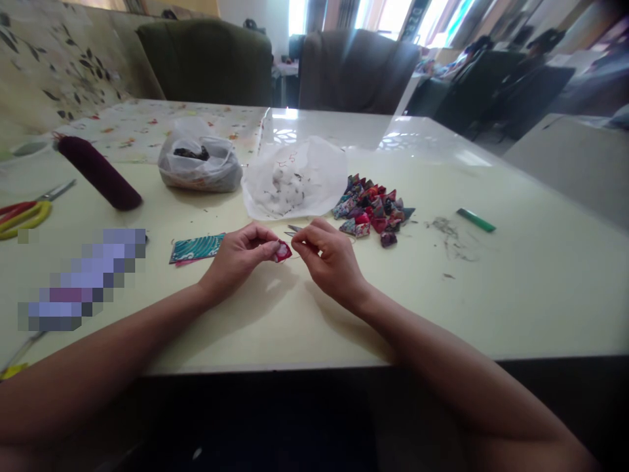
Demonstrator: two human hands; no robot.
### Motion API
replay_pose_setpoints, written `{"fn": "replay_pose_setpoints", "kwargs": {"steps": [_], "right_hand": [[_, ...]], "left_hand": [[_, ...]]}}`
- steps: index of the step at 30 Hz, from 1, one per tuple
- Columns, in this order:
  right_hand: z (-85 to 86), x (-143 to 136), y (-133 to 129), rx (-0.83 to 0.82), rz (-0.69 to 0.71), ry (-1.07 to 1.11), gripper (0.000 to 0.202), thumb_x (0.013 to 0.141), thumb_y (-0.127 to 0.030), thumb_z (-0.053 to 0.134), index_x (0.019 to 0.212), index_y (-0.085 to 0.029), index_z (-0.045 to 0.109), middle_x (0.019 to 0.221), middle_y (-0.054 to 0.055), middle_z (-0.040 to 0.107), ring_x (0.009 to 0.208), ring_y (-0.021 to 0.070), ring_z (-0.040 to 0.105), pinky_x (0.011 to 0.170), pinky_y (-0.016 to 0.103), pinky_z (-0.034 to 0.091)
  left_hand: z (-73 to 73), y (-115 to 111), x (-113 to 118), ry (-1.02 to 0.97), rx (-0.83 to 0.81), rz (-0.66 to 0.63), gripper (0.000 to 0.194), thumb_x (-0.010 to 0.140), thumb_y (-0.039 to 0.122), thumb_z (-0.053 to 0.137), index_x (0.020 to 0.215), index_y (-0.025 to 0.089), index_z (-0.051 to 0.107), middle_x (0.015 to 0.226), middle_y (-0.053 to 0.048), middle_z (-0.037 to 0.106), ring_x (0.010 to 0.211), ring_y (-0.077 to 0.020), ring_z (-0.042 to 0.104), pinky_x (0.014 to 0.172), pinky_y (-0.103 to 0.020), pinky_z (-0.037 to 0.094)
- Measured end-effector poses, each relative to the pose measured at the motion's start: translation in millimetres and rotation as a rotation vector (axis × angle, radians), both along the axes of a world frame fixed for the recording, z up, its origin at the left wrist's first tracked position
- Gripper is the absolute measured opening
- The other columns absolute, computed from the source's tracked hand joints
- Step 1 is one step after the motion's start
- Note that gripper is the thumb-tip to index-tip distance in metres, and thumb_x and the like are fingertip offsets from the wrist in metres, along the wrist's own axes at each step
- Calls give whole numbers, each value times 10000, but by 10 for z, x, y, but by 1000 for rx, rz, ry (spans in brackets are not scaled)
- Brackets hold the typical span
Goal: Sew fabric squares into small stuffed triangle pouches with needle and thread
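My left hand (pixel 248 252) pinches a small red fabric piece (pixel 284 252) with white filling showing in it. Close on its right, my right hand (pixel 330 257) has thumb and forefinger pressed together; what they hold is too small to make out. A thin thread seems to run between the two hands. Pointed metal tips (pixel 293 229) show just behind my right fingers, the rest covered by the hand. Beside my left wrist lies teal wave-patterned cloth (pixel 196 248). Beyond my right hand sits a heap of small patterned stuffed fabric pieces (pixel 372 204).
White stuffing (pixel 287 187) lies on a white plastic sheet (pixel 327 167), next to a plastic bag (pixel 199 167). Leftward are a dark maroon roll (pixel 101 172), scissors (pixel 30 213) and a blurred-out object (pixel 88 278). A green object (pixel 476 220) lies right, near thread scraps (pixel 452 237).
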State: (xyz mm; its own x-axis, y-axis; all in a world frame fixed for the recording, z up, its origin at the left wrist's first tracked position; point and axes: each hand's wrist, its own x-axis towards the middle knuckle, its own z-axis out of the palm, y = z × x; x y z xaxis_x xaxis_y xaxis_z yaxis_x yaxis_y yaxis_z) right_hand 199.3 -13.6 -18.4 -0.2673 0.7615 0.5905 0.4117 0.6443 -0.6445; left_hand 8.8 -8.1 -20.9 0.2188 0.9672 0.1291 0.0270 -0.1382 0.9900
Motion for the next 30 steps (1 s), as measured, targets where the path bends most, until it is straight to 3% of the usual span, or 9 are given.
{"fn": "replay_pose_setpoints", "kwargs": {"steps": [15,24,30], "right_hand": [[-4,-12,-8,2,-11,-58,184,910,-145,524,731,-185,538,762,18,512,685,127,488,631,269,363],[-26,-30,-19,18,20,-59,191,905,-108,485,737,-200,480,760,16,512,711,141,481,659,277,378],[-43,-55,-29,-21,24,4,196,906,-107,485,736,-204,476,749,9,517,712,141,481,669,279,385]], "left_hand": [[17,-12,13,17,36,3,156,798,287,762,822,157,677,786,-40,720,760,-169,690,765,-318,577],[39,-24,-2,150,221,38,138,818,287,747,762,166,710,822,-51,687,795,-168,662,781,-307,554],[36,-19,-4,88,154,3,140,803,290,764,771,165,709,805,-43,689,771,-168,666,770,-316,563]]}}
